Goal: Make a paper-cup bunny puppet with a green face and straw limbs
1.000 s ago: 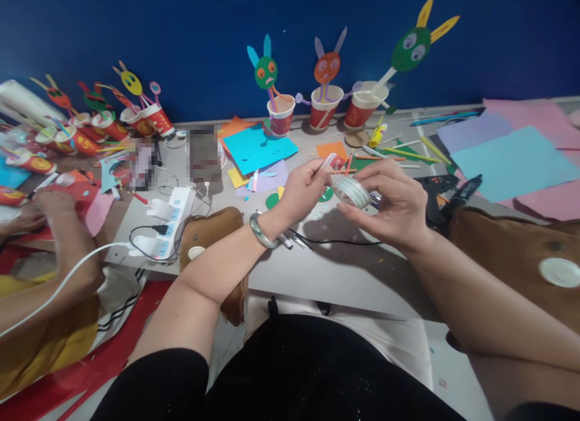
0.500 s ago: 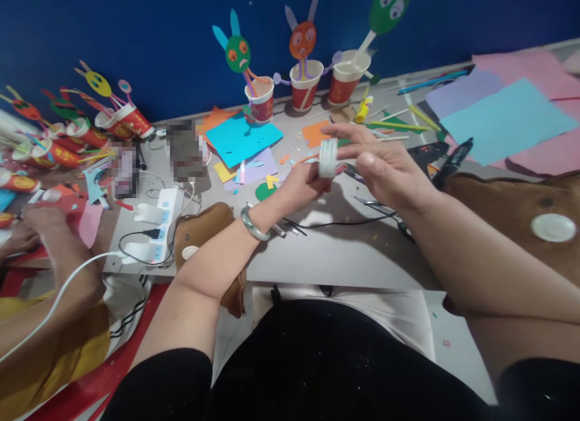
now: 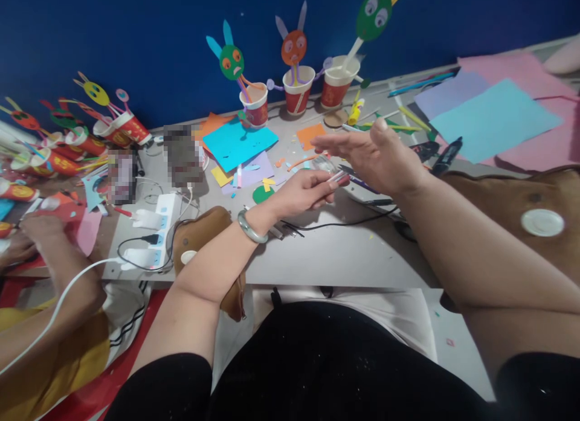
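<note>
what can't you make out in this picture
All in the head view:
Pale strip: the gripped part, hidden by the left hand.
Clear object beside that hand: blurred, shape uncertain.
Green puppet: yellow ear tips, cut off by the top edge.
Dark item: hidden by pixelation.

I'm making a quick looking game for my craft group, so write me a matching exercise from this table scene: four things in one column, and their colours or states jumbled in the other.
Column one
1. Left hand
2. Right hand
3. Bangle
4. Power strip

Column two
A. White, with plugs in it
B. Open, fingers extended
C. Grey-green and ring-shaped
D. Closed on a thin pale strip

Right pairs: 1-D, 2-B, 3-C, 4-A
</note>
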Available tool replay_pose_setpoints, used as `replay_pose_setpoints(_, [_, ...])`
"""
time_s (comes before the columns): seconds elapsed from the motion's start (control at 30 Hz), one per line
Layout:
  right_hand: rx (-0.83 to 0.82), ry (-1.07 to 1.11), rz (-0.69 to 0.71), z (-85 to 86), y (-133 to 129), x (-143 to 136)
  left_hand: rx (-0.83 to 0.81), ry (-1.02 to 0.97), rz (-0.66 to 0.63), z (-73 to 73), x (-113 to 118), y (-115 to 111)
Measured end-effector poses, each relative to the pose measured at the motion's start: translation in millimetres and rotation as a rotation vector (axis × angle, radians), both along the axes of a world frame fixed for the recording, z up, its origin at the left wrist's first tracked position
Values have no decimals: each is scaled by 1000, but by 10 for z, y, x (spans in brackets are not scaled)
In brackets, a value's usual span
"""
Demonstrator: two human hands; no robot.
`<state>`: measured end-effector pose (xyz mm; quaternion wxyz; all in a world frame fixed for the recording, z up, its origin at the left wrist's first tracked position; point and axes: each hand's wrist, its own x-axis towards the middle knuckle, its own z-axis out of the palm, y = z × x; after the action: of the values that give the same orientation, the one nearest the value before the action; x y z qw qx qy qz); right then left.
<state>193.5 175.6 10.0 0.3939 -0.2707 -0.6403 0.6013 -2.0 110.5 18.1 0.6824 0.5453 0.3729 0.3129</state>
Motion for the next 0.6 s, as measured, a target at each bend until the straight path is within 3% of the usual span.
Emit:
replay_pose_setpoints(0.2, [14, -6, 47, -56, 88, 63, -128, -102, 25, 174, -33, -25])
replay_pose_setpoints(0.33, [27, -15, 87, -84, 79, 64, -131, -178, 23, 192, -64, -32])
replay_pose_setpoints(0.6, [60, 32, 28, -123, 49, -37, -115, -190, 78, 245, -69, -73])
